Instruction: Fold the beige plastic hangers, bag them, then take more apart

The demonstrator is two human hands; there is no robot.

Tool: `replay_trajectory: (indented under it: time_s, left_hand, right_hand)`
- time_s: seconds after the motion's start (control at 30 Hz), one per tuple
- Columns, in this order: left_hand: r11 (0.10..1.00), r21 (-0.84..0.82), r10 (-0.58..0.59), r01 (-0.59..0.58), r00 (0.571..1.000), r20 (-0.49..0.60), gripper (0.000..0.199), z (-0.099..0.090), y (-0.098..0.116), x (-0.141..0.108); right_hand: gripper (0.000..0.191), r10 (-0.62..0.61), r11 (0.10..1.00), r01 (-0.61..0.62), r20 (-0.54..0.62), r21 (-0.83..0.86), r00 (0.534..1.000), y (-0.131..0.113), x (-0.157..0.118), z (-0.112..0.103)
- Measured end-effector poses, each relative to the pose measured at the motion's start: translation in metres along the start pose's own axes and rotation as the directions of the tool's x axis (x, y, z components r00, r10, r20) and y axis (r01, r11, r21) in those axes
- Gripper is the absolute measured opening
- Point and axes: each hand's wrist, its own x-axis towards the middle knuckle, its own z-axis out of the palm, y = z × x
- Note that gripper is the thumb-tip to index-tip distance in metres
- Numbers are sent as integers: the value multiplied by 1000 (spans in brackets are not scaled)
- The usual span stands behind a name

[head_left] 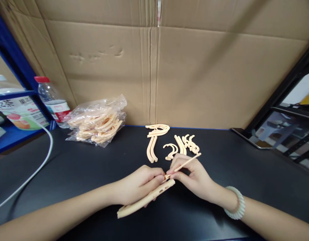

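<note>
My left hand [141, 184] is closed around a long, curved beige plastic piece [146, 199] with small slots along its edge. It looks like the arm of a folding clothes hanger. My right hand [191, 174] pinches a thin beige plastic piece [188, 162], whose far end points up and right. Both hands' fingertips meet at the curved piece's right end, where the fingers partly hide how the pieces touch. Just beyond lie two pairs of curved beige strips [151, 149], beige hooks [172, 150] and a small pile of hook-shaped parts [190, 144].
A stack of beige frame pieces [158, 130] rests near the cardboard wall [194, 77]. At left are a clear bag of beige parts [99, 124], a red-capped bottle [54, 102] and a white cable [39, 170]. A dark flat device [249, 139] lies far right.
</note>
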Motion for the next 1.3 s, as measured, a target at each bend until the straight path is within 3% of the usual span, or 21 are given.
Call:
replay_trajectory:
  time_s: [0.3,0.47,0.57,0.63,0.73,0.87,0.93,1.1,1.2,1.3]
  left_hand:
    - [958,234,169,-164,986,0,36,-3,9,2]
    - [976,183,114,-117,993,27,39,-1,8,2]
    - [997,61,39,-43,997,67,43,-1,4,2]
    - [996,-85,4,2,998,68,44,0,1,3]
    - [947,-321,-19,35,999,51,38,1,-4,6]
    - [864,-502,13,-28,999,-32,38,-1,-11,12]
    - [836,-545,16,-59,996,-84,39,-3,-13,14]
    - [758,-648,-41,-81,984,-171,38,-6,-12,13]
    - [734,-675,-55,-79,983,-174,38,-6,-11,12]
    - [726,-683,-55,-82,983,-176,37,-6,-11,13]
  right_hand:
    - [25,-217,953,238,123,-186,968,-3,-2,-5]
    - [26,-282,921,321,189,-222,940,-5,-1,-8]
    - [25,-315,920,350,201,-175,928,-8,2,-12]
    - [20,-259,950,276,122,-150,958,-9,5,-17]
    - [16,-80,983,71,-51,-171,995,-1,13,-35]
    - [20,224,961,-244,-150,-131,963,24,22,-67]
    - [20,316,925,-343,-172,-164,933,36,24,-79]
    - [44,384,880,-428,-223,-204,896,45,23,-82]
    - [33,387,865,-446,-262,-229,884,43,23,-81]
    - [22,378,794,-492,-344,-357,859,44,23,-87]
